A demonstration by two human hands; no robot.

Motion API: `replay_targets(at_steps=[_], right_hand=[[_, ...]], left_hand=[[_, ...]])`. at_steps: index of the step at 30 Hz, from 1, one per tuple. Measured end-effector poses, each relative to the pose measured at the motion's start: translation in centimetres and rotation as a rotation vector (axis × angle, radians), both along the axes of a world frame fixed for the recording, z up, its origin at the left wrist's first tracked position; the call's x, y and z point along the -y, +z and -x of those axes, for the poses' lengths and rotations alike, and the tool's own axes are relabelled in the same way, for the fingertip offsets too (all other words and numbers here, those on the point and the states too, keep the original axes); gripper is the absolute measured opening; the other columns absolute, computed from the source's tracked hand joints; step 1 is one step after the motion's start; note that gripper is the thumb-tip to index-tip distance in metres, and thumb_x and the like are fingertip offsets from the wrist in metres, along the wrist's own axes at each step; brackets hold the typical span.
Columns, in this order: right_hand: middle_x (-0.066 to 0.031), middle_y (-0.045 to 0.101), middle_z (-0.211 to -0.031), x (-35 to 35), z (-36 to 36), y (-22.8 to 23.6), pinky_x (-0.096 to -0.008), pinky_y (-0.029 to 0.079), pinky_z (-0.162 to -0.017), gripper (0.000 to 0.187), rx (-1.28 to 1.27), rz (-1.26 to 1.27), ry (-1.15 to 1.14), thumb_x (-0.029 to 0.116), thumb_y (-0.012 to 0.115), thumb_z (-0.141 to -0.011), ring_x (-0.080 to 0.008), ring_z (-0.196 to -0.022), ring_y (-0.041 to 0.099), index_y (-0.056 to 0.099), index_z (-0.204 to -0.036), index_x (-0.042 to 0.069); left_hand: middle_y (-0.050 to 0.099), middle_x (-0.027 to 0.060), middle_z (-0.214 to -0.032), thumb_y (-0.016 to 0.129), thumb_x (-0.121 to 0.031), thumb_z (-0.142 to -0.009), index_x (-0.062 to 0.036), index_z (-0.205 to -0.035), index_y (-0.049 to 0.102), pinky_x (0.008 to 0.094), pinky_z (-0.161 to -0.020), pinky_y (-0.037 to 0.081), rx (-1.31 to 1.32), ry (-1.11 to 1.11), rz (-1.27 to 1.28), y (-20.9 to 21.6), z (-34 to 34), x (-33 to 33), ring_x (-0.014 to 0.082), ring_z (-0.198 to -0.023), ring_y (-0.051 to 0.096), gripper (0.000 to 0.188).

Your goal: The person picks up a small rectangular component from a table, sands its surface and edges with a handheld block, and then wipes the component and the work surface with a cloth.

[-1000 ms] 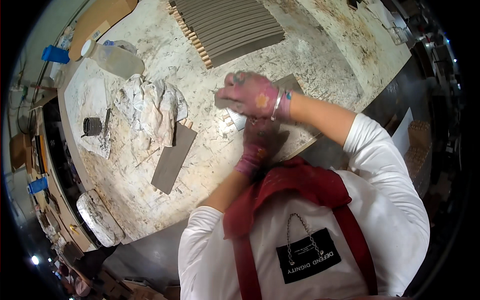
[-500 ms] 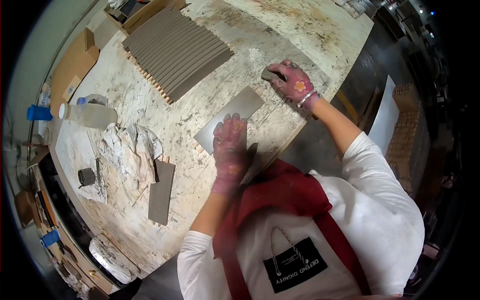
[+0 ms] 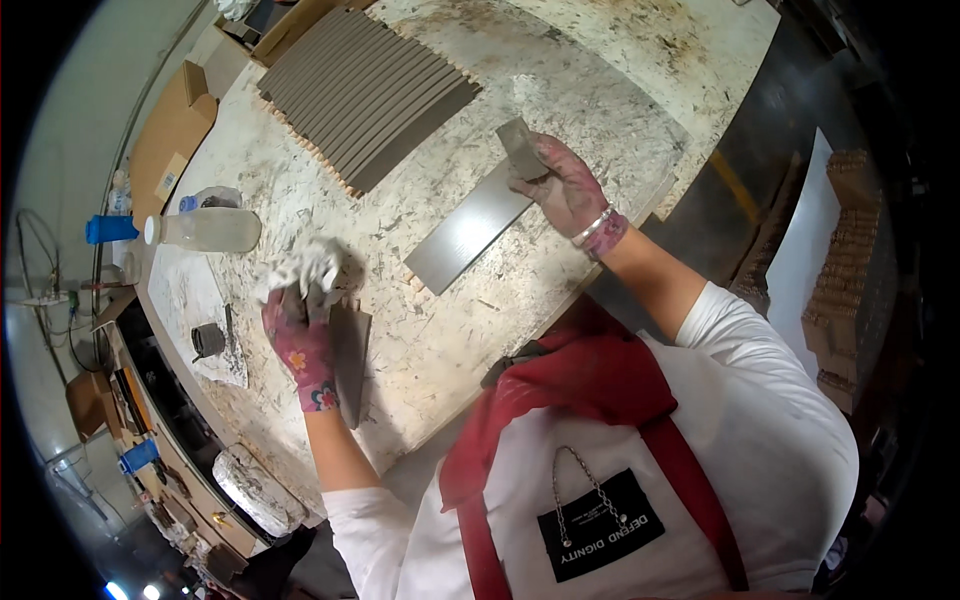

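My left hand [image 3: 300,345], in a pink flowered glove, is closed on a crumpled white rag [image 3: 310,264] and has it bunched up off the table. Beside that hand, a narrow dark grey board [image 3: 352,365] appears tilted. My right hand [image 3: 572,192], gloved the same way, grips a small flat grey pad [image 3: 519,146] between thumb and fingers. Under and left of it lies a shiny grey rectangular board [image 3: 470,236], with light wooden bits showing at its near left end. Farther off, several dark grey boards [image 3: 370,95] are lined up side by side.
On the left stand a cloudy plastic bottle [image 3: 215,230] lying down, a blue cup [image 3: 110,229] and a dark coil [image 3: 208,340] on white paper. A cardboard piece [image 3: 170,130] leans behind them. Stacked brown pieces [image 3: 850,270] sit off the table at right.
My left hand has left the shiny board, swung left and gathered up the rag. My right hand has moved left with the grey pad, lifting it over the board's far end.
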State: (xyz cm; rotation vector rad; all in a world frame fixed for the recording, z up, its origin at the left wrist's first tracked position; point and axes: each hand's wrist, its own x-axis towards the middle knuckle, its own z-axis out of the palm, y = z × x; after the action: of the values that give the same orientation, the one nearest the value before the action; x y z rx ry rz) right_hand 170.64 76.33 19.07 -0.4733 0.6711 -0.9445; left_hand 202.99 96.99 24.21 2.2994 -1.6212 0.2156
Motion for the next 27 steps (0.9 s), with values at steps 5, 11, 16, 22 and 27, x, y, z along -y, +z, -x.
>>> replay_targets(at_steps=[5, 11, 16, 22, 27], right_hand=[[-0.0088, 0.057, -0.111, -0.1, 0.3, -1.0, -0.0375, 0.049, -0.088, 0.038, 0.167, -0.054, -0.069, 0.026, 0.055, -0.092, -0.0202, -0.098, 0.056, 0.051, -0.123, 0.005], [-0.0100, 0.053, -0.117, -0.4, 0.3, -1.6, -0.0464, 0.045, -0.091, 0.034, 0.188, -0.072, -0.164, 0.023, 0.051, -0.092, -0.0243, -0.105, 0.053, 0.049, -0.123, 0.008], [-0.0126, 0.052, -0.126, -0.5, 0.1, -0.7, -0.0540, 0.041, -0.100, 0.037, 0.142, 0.014, -0.117, 0.018, 0.042, -0.098, -0.0271, -0.114, 0.052, 0.044, -0.131, 0.002], [-0.0138, 0.054, -0.115, -0.2, 1.1, 0.1, -0.0508, 0.043, -0.097, 0.041, 0.175, -0.157, -0.159, 0.022, 0.049, -0.092, -0.0262, -0.107, 0.053, 0.046, -0.126, 0.000], [-0.0080, 0.061, -0.103, 0.8, 5.7, -0.2, -0.0314, 0.052, -0.083, 0.030, -0.547, 0.586, -0.099, 0.020, 0.062, -0.088, -0.0199, -0.090, 0.061, 0.053, -0.109, 0.002]], left_hand=[[0.058, 0.0157, -0.102, 0.062, -0.031, -0.086, -0.0051, -0.107, 0.064, 0.0450, -0.094, 0.040, -0.039, -0.435, 0.106, 0.8, 12.3, 11.5, 0.0347, -0.105, 0.052, 0.033], [0.058, 0.0156, -0.110, 0.063, -0.024, -0.081, -0.0120, -0.113, 0.063, 0.0441, -0.086, 0.045, -0.090, -0.422, 0.123, -7.2, 15.8, 16.0, 0.0337, -0.103, 0.054, 0.033], [0.056, 0.0193, -0.111, 0.060, -0.015, -0.081, -0.0070, -0.113, 0.062, 0.0447, -0.084, 0.045, 0.013, -0.148, -0.115, -5.7, 9.2, 9.4, 0.0366, -0.100, 0.054, 0.033], [0.057, 0.0196, -0.094, 0.065, -0.020, -0.079, 0.0005, -0.098, 0.063, 0.0469, -0.079, 0.042, -0.134, -0.203, -0.188, 1.2, 9.5, 10.5, 0.0388, -0.089, 0.052, 0.028], [0.053, 0.0190, -0.123, 0.065, -0.028, -0.082, -0.0080, -0.116, 0.059, 0.0447, -0.091, 0.044, -0.336, -0.684, 0.051, -2.4, 17.6, 18.6, 0.0375, -0.107, 0.052, 0.040]])
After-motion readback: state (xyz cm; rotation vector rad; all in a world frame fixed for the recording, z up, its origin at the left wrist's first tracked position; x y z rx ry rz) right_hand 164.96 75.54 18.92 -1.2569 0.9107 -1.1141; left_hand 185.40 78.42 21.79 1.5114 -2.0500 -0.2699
